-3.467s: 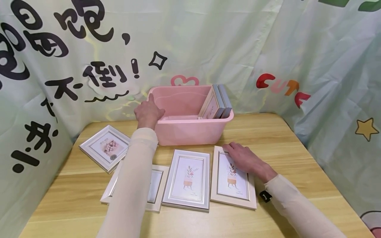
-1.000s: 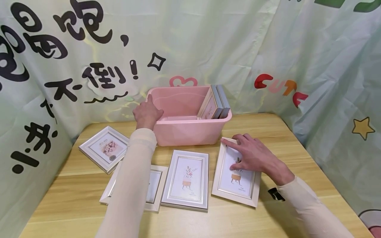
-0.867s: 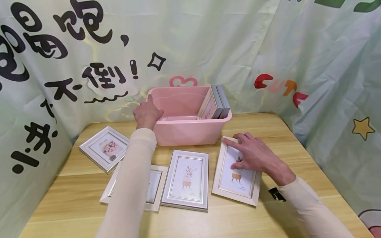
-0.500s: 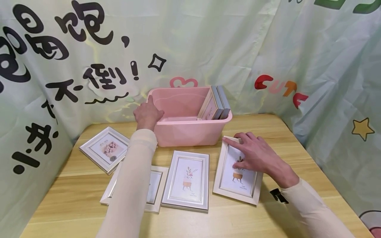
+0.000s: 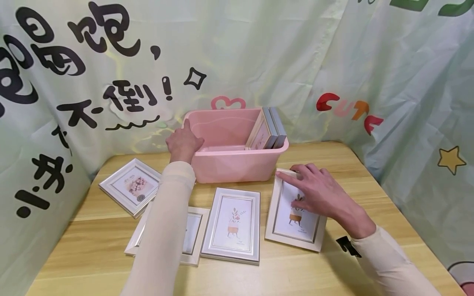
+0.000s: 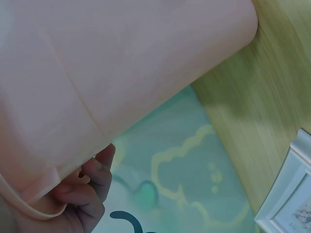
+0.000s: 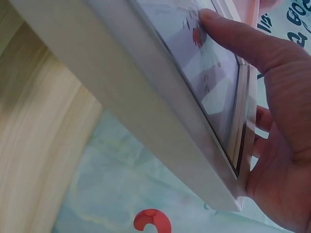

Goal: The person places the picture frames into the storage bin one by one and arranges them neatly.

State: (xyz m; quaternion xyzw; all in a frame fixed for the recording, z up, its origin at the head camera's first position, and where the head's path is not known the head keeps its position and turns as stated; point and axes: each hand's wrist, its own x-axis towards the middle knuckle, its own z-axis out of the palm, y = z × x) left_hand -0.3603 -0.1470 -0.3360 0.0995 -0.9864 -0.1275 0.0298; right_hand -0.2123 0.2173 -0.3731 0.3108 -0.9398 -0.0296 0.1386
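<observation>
My left hand (image 5: pixel 184 142) grips the left end of the pink plastic bin (image 5: pixel 237 166). In the left wrist view its fingertips (image 6: pixel 99 170) curl under the bin's rim. My right hand (image 5: pixel 326 191) holds a cream picture frame (image 5: pixel 272 209) with a potted-plant print. The right wrist view shows the thumb (image 7: pixel 238 36) on the glass and fingers partly hidden behind the frame. That frame's far end is tilted up from the table. Just left of it lies a silver picture frame (image 5: pixel 213 222) with a similar print.
Several picture frames (image 5: pixel 273 127) stand on edge at the bin's right end. A silver frame with a flower print (image 5: pixel 116 191) lies at the left of the wooden table (image 5: pixel 92 250). More frames (image 5: pixel 200 236) lie partly under the left forearm. A printed curtain (image 5: pixel 259 53) hangs behind.
My right hand has gone from lying on the cream picture frame's top to gripping it. The frame has turned slightly and its far end has risen. My left hand stays on the bin.
</observation>
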